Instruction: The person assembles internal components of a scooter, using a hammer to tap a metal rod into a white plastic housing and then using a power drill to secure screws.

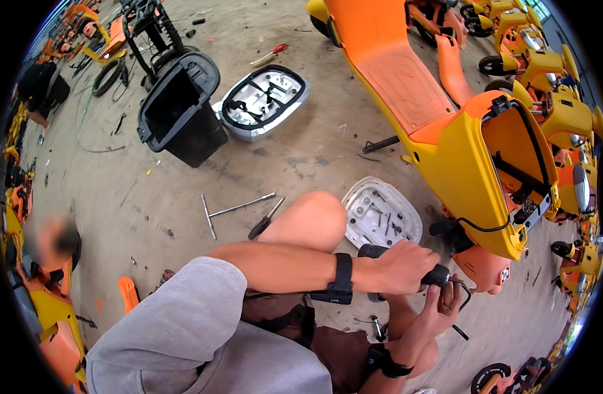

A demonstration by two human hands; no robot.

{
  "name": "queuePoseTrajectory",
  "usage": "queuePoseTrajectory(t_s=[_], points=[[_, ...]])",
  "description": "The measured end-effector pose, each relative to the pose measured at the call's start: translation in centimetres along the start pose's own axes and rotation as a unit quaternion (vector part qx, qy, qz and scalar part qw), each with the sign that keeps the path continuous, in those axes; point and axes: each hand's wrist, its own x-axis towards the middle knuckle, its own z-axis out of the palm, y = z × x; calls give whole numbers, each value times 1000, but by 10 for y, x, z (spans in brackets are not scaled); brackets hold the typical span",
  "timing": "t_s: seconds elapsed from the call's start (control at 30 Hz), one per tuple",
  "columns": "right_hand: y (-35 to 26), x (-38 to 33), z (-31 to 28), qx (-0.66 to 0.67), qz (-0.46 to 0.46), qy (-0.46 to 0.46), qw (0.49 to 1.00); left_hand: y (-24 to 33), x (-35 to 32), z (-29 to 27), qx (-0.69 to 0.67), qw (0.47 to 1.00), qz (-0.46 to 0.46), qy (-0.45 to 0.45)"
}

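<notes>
My left hand (408, 266) is wrapped round a black cylindrical part (436, 276); its far end sticks out past the fingers. At that end, my right hand (439, 310) pinches a thin black cord (469, 295), which bends down beside the fingers. Whether the cord is fixed to the cylinder, I cannot tell. Just beyond my left hand lies a white plastic cover (383, 213), upside down, with several screws and small parts in it. A T-handle wrench (239, 205) and a dark-handled screwdriver (267, 220) lie beyond my bare knee. Between my legs is a small metal tool (379, 329).
A yellow and orange scooter body (446, 157) stands at the right. Ahead are a black storage box (183, 111), an upturned silver-rimmed shell (265, 102) and a red-handled screwdriver (270, 54). More scooters line the right; another person (42, 88) crouches far left. An orange part (127, 294) lies left.
</notes>
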Motion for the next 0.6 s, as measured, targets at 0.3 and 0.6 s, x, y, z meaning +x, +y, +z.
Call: queuePoseTrajectory(t_s=[0.3, 0.6], points=[[-9, 1, 7, 87, -12, -62, 994, 1, 4, -2, 8, 999, -2, -37], [0, -3, 15, 52, 14, -23, 998, -2, -1, -7, -15, 1000, -19, -12]])
